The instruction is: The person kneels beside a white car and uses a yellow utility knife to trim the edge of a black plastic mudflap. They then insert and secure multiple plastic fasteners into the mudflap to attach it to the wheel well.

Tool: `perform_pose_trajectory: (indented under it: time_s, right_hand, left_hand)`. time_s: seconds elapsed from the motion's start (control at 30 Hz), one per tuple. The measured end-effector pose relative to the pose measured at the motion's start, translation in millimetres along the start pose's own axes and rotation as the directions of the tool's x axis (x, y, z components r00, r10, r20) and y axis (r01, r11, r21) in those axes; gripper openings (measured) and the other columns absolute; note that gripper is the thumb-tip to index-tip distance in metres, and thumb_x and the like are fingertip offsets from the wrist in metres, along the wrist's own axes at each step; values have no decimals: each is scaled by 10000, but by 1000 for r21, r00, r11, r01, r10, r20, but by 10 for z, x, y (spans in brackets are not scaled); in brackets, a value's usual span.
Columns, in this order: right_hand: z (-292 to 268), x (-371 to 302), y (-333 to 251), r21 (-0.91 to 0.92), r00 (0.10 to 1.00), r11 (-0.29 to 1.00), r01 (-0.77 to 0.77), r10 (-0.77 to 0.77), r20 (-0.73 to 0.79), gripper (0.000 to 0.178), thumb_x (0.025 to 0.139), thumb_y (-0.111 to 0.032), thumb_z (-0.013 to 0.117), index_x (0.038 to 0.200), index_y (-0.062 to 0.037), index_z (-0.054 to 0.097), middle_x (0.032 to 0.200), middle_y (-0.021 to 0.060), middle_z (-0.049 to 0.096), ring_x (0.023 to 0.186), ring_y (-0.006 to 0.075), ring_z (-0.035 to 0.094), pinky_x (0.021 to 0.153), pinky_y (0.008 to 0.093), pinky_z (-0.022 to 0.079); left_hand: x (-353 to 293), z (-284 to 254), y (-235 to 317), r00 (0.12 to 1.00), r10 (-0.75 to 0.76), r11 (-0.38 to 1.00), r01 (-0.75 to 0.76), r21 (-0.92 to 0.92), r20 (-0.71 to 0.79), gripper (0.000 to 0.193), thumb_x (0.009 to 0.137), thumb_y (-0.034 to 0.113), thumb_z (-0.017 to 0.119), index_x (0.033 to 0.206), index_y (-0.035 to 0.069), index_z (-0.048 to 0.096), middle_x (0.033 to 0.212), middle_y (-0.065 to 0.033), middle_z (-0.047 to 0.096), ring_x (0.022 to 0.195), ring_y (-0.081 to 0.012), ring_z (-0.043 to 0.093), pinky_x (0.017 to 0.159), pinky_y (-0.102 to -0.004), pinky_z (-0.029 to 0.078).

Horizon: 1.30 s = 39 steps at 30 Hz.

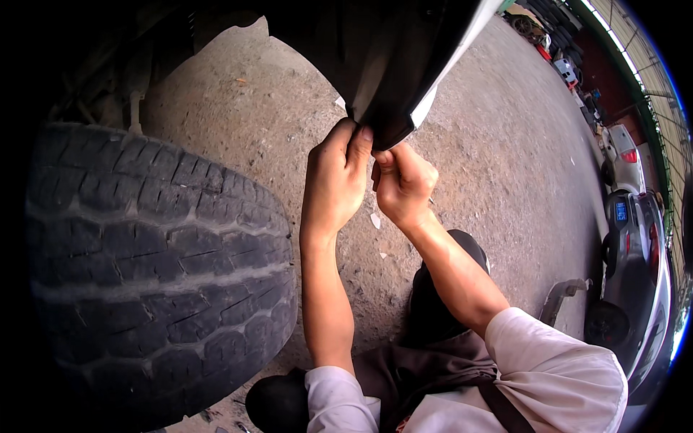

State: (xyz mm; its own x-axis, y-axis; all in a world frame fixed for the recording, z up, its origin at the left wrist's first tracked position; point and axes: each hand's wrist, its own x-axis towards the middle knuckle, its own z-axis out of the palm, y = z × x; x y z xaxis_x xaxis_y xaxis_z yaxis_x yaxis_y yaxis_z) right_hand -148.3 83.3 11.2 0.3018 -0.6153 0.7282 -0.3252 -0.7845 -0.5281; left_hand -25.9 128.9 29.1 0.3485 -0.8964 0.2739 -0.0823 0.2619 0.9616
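The black wheel-arch liner [361, 79] of a vehicle hangs down in front of me and meets the white body panel [451, 54] along its right side. At its bottom edge, my left hand [334, 180] grips the liner, thumb on the near side and the fingertips hidden behind. Just to the right, my right hand [406, 184] is closed with thumb and forefinger pinched together under the liner's lower corner. Whatever it may hold is too small or hidden to make out. To my left stands a large worn tire [162, 267] with deep tread.
Dark suspension parts [133, 94] show above the tire. Rough concrete ground [498, 166] lies below. A dark car [635, 252] and a silver vehicle [624, 155] are parked at the far right, with a bent grey strip [563, 296] on the ground near them.
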Motion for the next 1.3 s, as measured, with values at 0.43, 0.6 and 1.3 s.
perform_pose_trajectory:
  time_s: [0.43,0.6,1.3]
  right_hand:
    - [27,10,-23,-49,998,998,42,-44,-46,152,903,14,593,763,-39,564,569,85,554,484,235,594,459,333,435]
    - [36,-15,-7,-44,998,998,41,-42,-42,137,900,17,597,774,-31,574,580,84,562,482,229,589,463,326,435]
    - [-25,39,-9,-75,996,993,89,-91,-26,123,890,26,597,780,-25,576,595,110,556,498,254,594,474,342,449]
  left_hand:
    - [-1,126,-80,914,386,917,-366,159,-123,97,997,105,546,981,10,556,852,-165,625,733,-329,604,661,-394,475]
    - [22,121,-160,860,490,865,-460,198,-140,85,991,99,568,986,15,565,802,-151,614,698,-295,601,640,-391,468]
    - [2,188,-163,907,401,903,-368,223,-127,206,1034,173,487,946,-8,527,808,-195,575,704,-397,555,644,-430,450]
